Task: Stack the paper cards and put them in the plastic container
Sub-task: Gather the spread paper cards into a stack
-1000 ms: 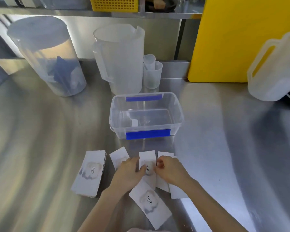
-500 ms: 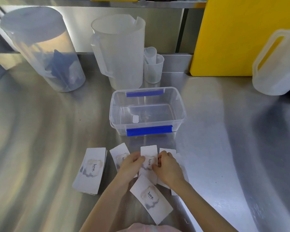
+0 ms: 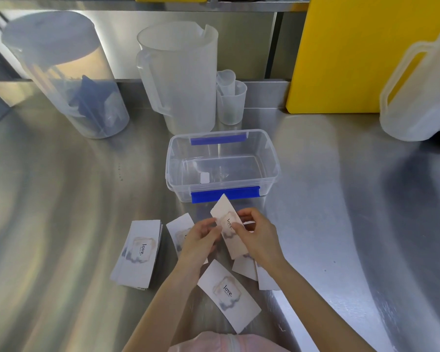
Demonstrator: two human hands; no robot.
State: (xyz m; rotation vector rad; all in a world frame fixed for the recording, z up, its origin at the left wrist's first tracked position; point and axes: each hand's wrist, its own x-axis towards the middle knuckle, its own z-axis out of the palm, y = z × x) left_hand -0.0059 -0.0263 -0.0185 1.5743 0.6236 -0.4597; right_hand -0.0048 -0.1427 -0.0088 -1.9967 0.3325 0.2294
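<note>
Head view: both forearms reach in from the near edge and meet over the steel counter (image 3: 61, 199). The left hand (image 3: 200, 241) and the right hand (image 3: 258, 237) each pinch one long side of a single card (image 3: 228, 226), which is lifted and tilted, its far corner overlapping the blue clip on the container. The clear plastic container (image 3: 273, 158) sits just beyond the hands, lid off. A neat stack of cards (image 3: 139, 254) lies to the left; loose cards (image 3: 229, 294) lie under and near the wrists.
</note>
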